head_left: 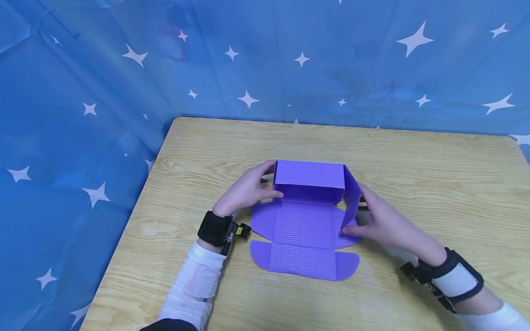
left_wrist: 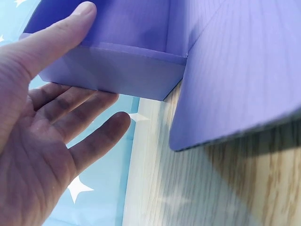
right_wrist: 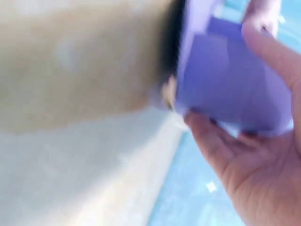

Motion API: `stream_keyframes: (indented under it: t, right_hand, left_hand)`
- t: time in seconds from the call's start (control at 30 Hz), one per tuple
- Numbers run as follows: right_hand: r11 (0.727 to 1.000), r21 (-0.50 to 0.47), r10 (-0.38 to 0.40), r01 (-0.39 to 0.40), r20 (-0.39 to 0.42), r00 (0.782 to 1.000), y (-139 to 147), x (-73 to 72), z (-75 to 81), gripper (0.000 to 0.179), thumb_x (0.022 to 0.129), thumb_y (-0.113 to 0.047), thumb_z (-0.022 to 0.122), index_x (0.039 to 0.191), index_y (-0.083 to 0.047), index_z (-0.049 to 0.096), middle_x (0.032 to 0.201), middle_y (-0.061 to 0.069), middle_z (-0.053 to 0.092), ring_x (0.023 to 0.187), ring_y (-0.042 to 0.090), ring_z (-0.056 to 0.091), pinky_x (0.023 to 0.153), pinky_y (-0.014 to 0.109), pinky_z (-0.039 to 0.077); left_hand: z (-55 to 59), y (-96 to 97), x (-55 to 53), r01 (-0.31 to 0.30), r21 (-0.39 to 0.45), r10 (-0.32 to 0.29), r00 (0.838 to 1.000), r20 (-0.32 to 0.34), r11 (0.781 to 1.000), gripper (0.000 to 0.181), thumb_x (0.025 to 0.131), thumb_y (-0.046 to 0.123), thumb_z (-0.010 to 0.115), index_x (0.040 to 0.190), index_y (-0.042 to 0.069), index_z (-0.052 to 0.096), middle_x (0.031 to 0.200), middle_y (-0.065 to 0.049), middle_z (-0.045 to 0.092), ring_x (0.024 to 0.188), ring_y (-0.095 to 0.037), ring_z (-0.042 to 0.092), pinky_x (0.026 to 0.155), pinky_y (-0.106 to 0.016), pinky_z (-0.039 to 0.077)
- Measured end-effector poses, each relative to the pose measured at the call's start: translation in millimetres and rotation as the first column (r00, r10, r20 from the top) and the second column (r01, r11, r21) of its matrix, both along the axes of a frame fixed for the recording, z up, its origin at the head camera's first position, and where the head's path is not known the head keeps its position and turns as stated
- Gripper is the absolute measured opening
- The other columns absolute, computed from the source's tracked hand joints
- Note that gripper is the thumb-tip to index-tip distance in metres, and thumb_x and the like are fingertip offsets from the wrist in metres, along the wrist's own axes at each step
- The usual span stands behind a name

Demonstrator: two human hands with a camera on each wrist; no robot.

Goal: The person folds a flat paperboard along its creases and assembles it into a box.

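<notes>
A purple cardboard box [head_left: 309, 174], partly folded up, sits on the table with its long flat panel [head_left: 304, 230] spread toward me. My left hand [head_left: 247, 187] holds the box's left end. In the left wrist view the thumb lies over the rim of the side wall [left_wrist: 113, 70], and the fingers are outside it. On the other end, my right hand [head_left: 383, 218] grips the raised right side flap [head_left: 352, 193] between thumb and fingers; that flap stands angled outward. The right wrist view is blurred, with the purple cardboard [right_wrist: 230, 80] between thumb and fingers.
Rounded tabs [head_left: 347, 265] stick out from both sides of the flat panel. The wood-grain table [head_left: 174, 193] extends around the box. A blue cloth with white stars [head_left: 269, 55] hangs behind the table and along its left side.
</notes>
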State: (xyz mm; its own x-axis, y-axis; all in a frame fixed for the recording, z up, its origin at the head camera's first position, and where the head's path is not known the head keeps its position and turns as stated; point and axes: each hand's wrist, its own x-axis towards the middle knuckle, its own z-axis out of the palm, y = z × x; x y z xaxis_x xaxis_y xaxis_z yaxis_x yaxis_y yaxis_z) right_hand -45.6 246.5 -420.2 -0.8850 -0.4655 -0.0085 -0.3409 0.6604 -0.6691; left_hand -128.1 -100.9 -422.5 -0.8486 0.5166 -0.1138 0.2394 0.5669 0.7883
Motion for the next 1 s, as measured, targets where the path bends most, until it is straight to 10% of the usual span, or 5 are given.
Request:
stream_keyframes:
  t: [0.27, 0.57, 1.0]
  right_hand:
    - [0.998, -0.023, 0.066, -0.067, -0.018, 0.998, 4.5, -18.3, 15.5, 0.102, 0.086, -0.019, 0.089, 0.165, -0.001, 0.027, 0.151, 0.024, 0.057, 0.115, 0.033, 0.074, 0.097, 0.047, 0.062]
    - [0.999, 0.001, -0.046, 0.046, 0.047, 0.998, -17.1, -18.3, 28.5, 0.102, 0.088, -0.027, 0.088, 0.166, -0.004, 0.026, 0.149, 0.024, 0.058, 0.103, 0.032, 0.078, 0.093, 0.051, 0.063]
    - [0.978, 0.071, -0.19, 0.194, -0.06, 0.98, -41.9, -17.9, 27.3, 0.078, 0.09, -0.028, 0.085, 0.151, -0.002, 0.043, 0.131, 0.022, 0.066, 0.105, 0.034, 0.07, 0.087, 0.052, 0.064]
  left_hand:
    - [2.7, -1.6, -0.5, 0.006, -0.001, -0.006, 1.0, -0.009, 1.0, 0.087, 0.089, 0.025, 0.086, 0.161, 0.008, 0.039, 0.158, -0.013, 0.055, 0.148, -0.034, 0.054, 0.12, -0.048, 0.049]
    - [2.7, 5.0, 1.9, 0.013, -0.022, -0.014, 1.0, -0.023, 1.0, 0.088, 0.089, 0.026, 0.086, 0.161, 0.008, 0.039, 0.157, -0.013, 0.056, 0.145, -0.035, 0.056, 0.12, -0.048, 0.05]
    - [7.5, 5.8, 1.2, -0.008, -0.04, 0.008, 1.0, 0.011, 0.999, 0.093, 0.09, 0.03, 0.085, 0.163, 0.006, 0.034, 0.158, -0.013, 0.055, 0.144, -0.035, 0.057, 0.119, -0.049, 0.051]
